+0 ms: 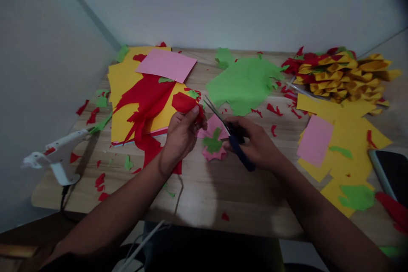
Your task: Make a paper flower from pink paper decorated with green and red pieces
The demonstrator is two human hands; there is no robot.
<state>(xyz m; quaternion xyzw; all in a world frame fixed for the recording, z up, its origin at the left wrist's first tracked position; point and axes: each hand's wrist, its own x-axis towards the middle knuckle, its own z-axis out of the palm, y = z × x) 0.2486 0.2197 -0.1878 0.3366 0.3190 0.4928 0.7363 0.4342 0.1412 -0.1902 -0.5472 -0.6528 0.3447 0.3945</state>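
My left hand (184,131) pinches a small folded red piece (184,102), paper or felt, between thumb and fingers. My right hand (255,138) grips a pair of dark-blue-handled scissors (238,149). Their blades are parted and point up and left, close to the red piece but apart from it. On the table between both hands lies a pink cutout (212,155) with a green shape (213,142) on top. A larger red sheet with ragged edges (149,97) spreads just left of my left hand.
A white glue gun (60,153) stands at the left edge, its cord hanging down. Yellow sheets (119,93) and a pink sheet (167,66) lie at the back left, a green sheet (245,83) at the back. Folded yellow pieces (344,76) and a phone (392,174) are right. Scraps lie around.
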